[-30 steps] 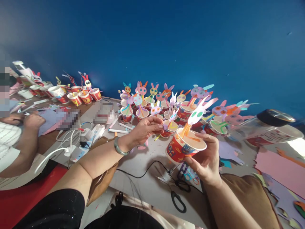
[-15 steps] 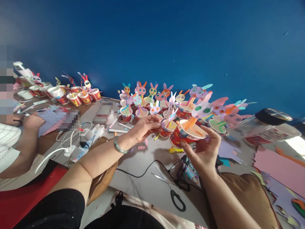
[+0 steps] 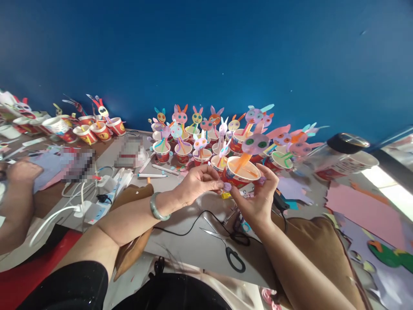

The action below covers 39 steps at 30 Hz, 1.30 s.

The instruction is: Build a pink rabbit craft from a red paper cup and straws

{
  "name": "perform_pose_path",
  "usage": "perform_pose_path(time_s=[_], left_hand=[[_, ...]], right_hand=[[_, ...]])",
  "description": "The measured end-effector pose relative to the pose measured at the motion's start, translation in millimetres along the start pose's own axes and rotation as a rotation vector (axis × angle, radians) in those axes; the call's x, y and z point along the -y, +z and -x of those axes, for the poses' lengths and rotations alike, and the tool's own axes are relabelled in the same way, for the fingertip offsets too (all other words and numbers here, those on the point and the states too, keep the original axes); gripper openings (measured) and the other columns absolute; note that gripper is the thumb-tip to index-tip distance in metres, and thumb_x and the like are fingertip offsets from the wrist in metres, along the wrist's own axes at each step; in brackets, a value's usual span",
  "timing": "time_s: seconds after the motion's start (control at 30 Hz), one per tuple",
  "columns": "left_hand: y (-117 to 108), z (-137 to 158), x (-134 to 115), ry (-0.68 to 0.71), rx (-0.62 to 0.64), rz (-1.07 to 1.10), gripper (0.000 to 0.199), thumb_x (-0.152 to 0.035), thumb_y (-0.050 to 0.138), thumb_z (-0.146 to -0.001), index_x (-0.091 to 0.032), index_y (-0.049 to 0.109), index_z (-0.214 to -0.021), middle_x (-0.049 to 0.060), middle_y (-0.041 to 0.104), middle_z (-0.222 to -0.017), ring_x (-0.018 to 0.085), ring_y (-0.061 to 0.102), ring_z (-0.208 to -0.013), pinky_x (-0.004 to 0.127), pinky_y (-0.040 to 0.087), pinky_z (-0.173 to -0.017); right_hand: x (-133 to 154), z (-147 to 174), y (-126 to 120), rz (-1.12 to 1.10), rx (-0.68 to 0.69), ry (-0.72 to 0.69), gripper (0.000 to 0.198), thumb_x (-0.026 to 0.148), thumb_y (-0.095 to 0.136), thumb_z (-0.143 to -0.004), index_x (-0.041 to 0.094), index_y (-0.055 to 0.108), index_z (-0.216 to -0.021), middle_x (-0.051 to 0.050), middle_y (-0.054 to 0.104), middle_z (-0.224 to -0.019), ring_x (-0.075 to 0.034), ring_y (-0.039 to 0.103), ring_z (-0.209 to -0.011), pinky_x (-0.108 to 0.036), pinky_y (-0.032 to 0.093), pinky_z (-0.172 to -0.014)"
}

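Note:
My right hand (image 3: 254, 196) is curled round a red and white paper cup (image 3: 242, 178), its thumb at the near side. From this cup rises an orange paper strip (image 3: 242, 162), topped by a purple paper face (image 3: 255, 144) with green eyes. Just left of the cup, my left hand (image 3: 200, 185) pinches a small round purple paper piece (image 3: 227, 187) beside my right thumb. Another small purple piece (image 3: 262, 180) shows by my right fingers. Behind stand several similar cups with paper animal heads, such as a cup (image 3: 202, 157) with a lilac head.
Scissors (image 3: 235, 259) lie open on the table near a black cable (image 3: 193, 231). Pink paper (image 3: 364, 211) and a clear lidded container (image 3: 342, 153) are at right. A power strip (image 3: 112, 189), more cups (image 3: 84, 134) and another person's hand (image 3: 24, 170) are at left.
The cup has come down and slightly left with my right hand. My left hand has moved lower, towards the cup's near side, and the purple piece now shows at its fingertips.

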<state>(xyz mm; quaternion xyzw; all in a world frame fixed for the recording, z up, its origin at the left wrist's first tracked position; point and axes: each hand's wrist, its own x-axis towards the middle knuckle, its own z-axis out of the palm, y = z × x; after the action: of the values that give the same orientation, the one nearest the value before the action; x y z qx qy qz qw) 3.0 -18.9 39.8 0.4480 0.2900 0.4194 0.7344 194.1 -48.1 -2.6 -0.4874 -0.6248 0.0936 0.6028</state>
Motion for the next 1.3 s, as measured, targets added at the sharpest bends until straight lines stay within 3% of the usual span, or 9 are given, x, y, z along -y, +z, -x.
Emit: perform_pose_path(time_s=[0.47,0.7,0.93,1.13,1.3], left_hand=[[-2,-3,3,0.158,-0.077,-0.215,0.040,-0.031,0.090,-0.067,-0.018,0.055,-0.080,-0.002,0.070,-0.068,0.014,0.073,-0.060,0.026,0.061,-0.061],[-5,-3,-8,0.129,-0.083,-0.182,0.031,-0.024,0.086,-0.071,-0.017,0.057,-0.081,-0.003,0.068,-0.067,0.011,0.070,-0.059,0.024,0.060,-0.064],[-6,-5,-5,0.034,-0.061,-0.084,0.035,-0.025,0.088,-0.068,-0.016,0.056,-0.079,-0.003,0.068,-0.068,0.011,0.070,-0.059,0.024,0.060,-0.064],[-5,-7,4,0.143,-0.079,-0.181,0.039,-0.029,0.091,-0.066,-0.017,0.055,-0.079,-0.003,0.067,-0.068,0.012,0.071,-0.060,0.024,0.060,-0.062],[-5,-7,3,0.154,-0.080,-0.246,0.035,-0.028,0.087,-0.070,-0.018,0.056,-0.080,-0.001,0.069,-0.069,0.014,0.073,-0.062,0.026,0.061,-0.061]], right_hand=[[3,5,12,-0.088,0.020,0.202,0.081,0.040,0.089,-0.073,0.029,0.044,-0.140,-0.012,0.052,-0.137,-0.030,0.061,-0.122,-0.049,0.057,-0.097],[-7,-3,8,-0.087,0.035,0.192,0.079,0.041,0.087,-0.075,0.029,0.043,-0.140,-0.014,0.050,-0.142,-0.029,0.062,-0.122,-0.051,0.055,-0.102],[-8,-8,4,-0.086,0.020,0.087,0.080,0.036,0.087,-0.076,0.031,0.042,-0.142,-0.011,0.050,-0.140,-0.028,0.062,-0.121,-0.051,0.054,-0.105],[-5,1,10,-0.073,0.034,0.151,0.084,0.039,0.089,-0.073,0.030,0.042,-0.143,-0.013,0.049,-0.146,-0.031,0.058,-0.130,-0.053,0.052,-0.108],[-5,5,15,-0.130,0.056,0.219,0.083,0.043,0.089,-0.074,0.029,0.043,-0.142,-0.013,0.052,-0.143,-0.029,0.064,-0.121,-0.050,0.056,-0.104]])
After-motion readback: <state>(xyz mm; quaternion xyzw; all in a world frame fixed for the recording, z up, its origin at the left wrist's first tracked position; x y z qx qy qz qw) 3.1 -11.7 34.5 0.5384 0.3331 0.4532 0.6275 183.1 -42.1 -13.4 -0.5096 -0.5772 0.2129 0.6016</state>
